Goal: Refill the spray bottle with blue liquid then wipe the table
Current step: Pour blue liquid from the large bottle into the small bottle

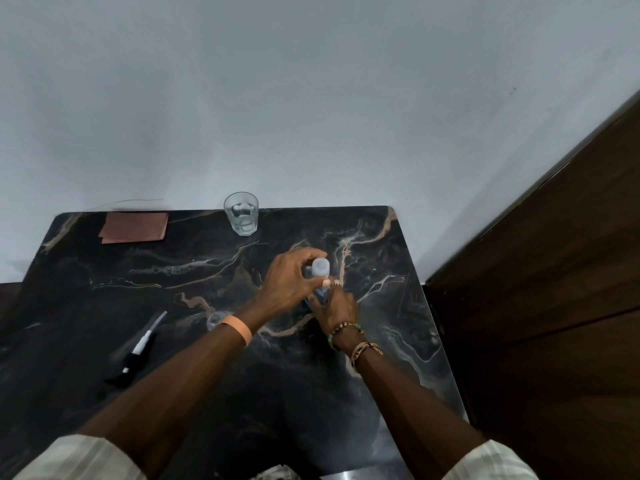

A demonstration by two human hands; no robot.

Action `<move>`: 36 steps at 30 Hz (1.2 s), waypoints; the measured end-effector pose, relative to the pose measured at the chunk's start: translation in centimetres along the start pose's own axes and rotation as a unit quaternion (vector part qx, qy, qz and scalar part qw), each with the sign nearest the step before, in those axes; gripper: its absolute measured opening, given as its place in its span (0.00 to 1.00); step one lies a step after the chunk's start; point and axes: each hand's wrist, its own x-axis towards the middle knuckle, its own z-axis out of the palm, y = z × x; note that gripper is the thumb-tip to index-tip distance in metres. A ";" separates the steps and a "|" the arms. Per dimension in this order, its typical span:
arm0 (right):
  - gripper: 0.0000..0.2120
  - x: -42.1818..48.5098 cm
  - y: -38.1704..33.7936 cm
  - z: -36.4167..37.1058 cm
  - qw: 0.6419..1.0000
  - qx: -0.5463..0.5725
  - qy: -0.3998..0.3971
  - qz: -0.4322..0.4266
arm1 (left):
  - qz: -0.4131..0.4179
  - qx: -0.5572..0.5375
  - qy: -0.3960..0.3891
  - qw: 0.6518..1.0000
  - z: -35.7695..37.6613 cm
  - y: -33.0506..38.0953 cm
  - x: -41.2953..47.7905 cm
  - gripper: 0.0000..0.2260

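Observation:
Near the middle of the black marble table (398, 306), my two hands meet around a small bottle. My left hand (289, 284), with an orange wristband, pinches a translucent white container (320, 266) from above. Right under it, my right hand (337, 308), with bead bracelets, grips the spray bottle body (322, 293), which shows a little blue; most of it is hidden by my fingers. The black and white spray head (136, 356) with its dip tube lies apart on the table to the left. A folded brown cloth (135, 227) lies at the far left corner.
A clear glass (241, 213) with some water stands at the table's far edge against the grey wall. A small clear cap (214, 321) sits just left of my left wrist. A dark wooden panel (554, 271) borders the table on the right.

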 end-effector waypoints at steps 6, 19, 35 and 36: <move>0.25 0.0 0.3 -0.2 0.999 0.004 -0.018 -0.026 | -0.011 -0.052 0.022 0.998 -0.2 0.8 -0.2 0.19; 0.18 -4.7 2.2 -6.7 0.942 0.278 0.158 -0.105 | 0.051 -0.103 0.092 0.989 1.0 5.1 -2.3 0.19; 0.11 -10.5 11.4 -4.9 1.000 -0.003 0.004 0.023 | -0.097 0.032 -0.139 0.985 15.1 0.6 -11.0 0.03; 0.10 -10.5 11.6 -4.7 0.999 -0.003 -0.018 0.038 | -0.085 0.041 -0.164 0.982 15.2 0.4 -11.1 0.03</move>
